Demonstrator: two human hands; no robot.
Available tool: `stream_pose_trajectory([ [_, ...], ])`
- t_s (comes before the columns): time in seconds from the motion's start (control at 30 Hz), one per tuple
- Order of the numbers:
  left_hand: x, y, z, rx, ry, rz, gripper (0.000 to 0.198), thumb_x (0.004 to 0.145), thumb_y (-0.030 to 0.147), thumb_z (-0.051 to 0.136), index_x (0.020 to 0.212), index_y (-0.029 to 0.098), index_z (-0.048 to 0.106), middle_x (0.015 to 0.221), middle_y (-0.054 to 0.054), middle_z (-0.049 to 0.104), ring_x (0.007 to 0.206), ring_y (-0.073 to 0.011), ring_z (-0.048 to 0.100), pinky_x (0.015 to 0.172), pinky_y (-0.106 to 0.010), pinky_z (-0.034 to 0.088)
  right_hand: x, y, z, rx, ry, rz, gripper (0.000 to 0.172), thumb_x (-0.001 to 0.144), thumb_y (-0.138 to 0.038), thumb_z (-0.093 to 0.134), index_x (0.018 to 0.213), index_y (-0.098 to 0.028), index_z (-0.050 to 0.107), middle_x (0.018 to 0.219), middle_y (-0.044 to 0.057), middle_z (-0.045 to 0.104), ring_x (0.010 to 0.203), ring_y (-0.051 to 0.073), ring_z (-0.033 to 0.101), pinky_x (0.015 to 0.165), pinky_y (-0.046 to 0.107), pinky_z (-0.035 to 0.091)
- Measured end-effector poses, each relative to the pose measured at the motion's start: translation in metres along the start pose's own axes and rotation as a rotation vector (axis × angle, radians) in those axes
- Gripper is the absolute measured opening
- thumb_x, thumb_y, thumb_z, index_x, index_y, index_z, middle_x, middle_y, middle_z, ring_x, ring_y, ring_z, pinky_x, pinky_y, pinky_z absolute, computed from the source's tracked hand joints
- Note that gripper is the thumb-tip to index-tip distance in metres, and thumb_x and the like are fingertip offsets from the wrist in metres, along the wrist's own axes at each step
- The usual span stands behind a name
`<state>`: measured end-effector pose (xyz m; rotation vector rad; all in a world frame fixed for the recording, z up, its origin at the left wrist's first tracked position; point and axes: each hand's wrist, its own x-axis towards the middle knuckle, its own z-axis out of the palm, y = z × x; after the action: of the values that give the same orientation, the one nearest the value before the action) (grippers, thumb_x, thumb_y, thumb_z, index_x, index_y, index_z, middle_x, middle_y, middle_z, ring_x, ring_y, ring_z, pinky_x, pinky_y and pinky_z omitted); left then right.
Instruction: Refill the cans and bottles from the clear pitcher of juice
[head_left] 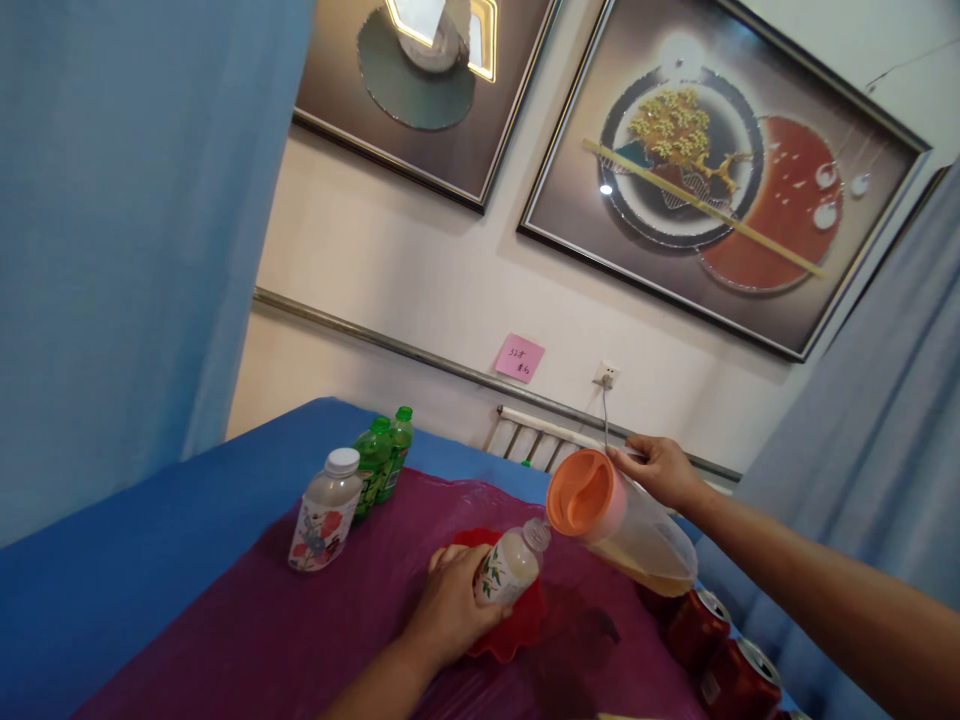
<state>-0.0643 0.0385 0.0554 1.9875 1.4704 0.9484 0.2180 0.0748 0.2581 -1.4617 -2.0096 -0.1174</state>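
Observation:
My left hand [454, 600] is wrapped round a clear bottle [510, 568] with a leaf-pattern label, its uncapped mouth tilted up and to the right. Beneath that bottle lies a red scalloped dish [516, 632]. In my right hand [660, 470] is the handle of a clear plastic pitcher [649, 535] with an orange lid [581, 492]. The pitcher is tipped on its side, with yellowish liquid along its lower wall. Its lidded end is close to the bottle's mouth; whether liquid is running between them I cannot tell.
A white-capped bottle [326, 510] with a flower label stands at left, with green bottles [382, 460] behind it. Several dark red cans [697, 625] line the right edge. A purple plastic sheet [300, 640] covers the blue table [135, 560]. Blue curtains [142, 230] hang on both sides.

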Motion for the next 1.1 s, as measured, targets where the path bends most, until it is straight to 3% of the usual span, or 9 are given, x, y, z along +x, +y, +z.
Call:
stream_pose_trajectory([
  [1.1, -0.0007, 0.0006, -0.0002, -0.004, 0.004, 0.012, 0.058, 0.060, 0.033, 0.084, 0.115, 0.024, 0.069, 0.115, -0.006, 0.070, 0.114, -0.0281, 0.057, 0.103, -0.036, 0.034, -0.0011, -0.0008, 0.0001, -0.022, 0.019, -0.011, 0.058, 0.079, -0.070, 0.054, 0.053, -0.025, 0.029, 0.050, -0.007, 0.025, 0.048, 0.009, 0.025, 0.046, 0.026, 0.017],
])
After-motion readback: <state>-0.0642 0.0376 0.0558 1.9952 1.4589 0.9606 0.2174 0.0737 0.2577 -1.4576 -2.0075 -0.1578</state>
